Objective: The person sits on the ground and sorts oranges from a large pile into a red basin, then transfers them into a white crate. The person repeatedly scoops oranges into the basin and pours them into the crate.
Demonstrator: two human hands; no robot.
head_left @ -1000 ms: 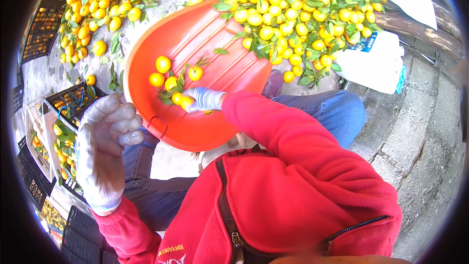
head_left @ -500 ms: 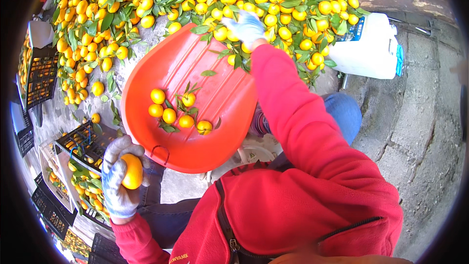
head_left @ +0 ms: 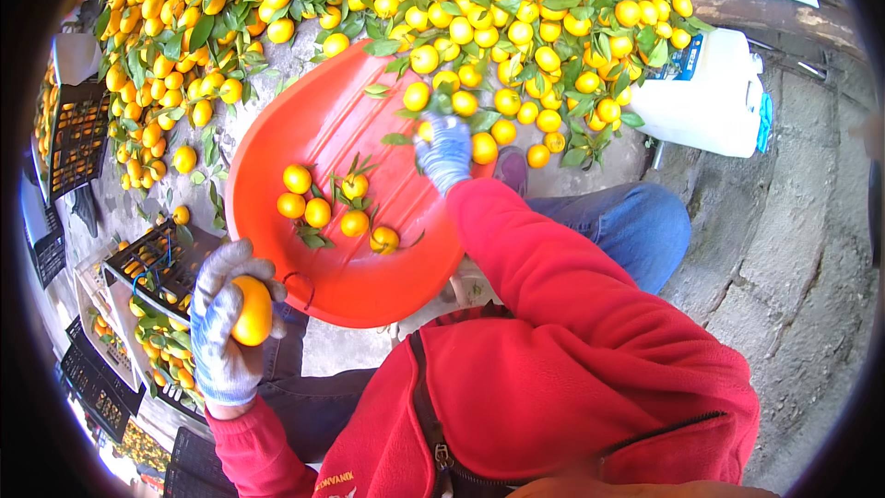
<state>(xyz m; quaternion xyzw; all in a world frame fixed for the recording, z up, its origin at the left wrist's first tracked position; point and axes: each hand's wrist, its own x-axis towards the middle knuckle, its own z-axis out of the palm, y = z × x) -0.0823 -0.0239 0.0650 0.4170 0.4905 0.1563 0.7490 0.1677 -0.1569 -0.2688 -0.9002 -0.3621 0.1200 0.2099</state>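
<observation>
My left hand [head_left: 224,332], in a white and blue glove, is wrapped around an orange mandarin [head_left: 252,311] beside the scoop's near left side. My gloved right hand [head_left: 445,154] is over the right part of a red plastic scoop [head_left: 318,143], at the front of a heap of mandarins. One mandarin [head_left: 425,132] touches or sits right beside its fingers. Motion blur hides whether those fingers grip it. Several loose mandarins [head_left: 317,212], some with leaves, lie in the scoop's near left part.
A large heap of leafy mandarins [head_left: 516,34] spreads across the far side. To the right stands a white plastic jug [head_left: 705,97] on concrete paving. Black crates [head_left: 78,138] and a fruit-filled crate [head_left: 152,267] line the left.
My right hand has come back from the heap toward me, down over the scoop. Several mandarins have shifted to the scoop's far right edge with it. My left hand keeps its mandarin.
</observation>
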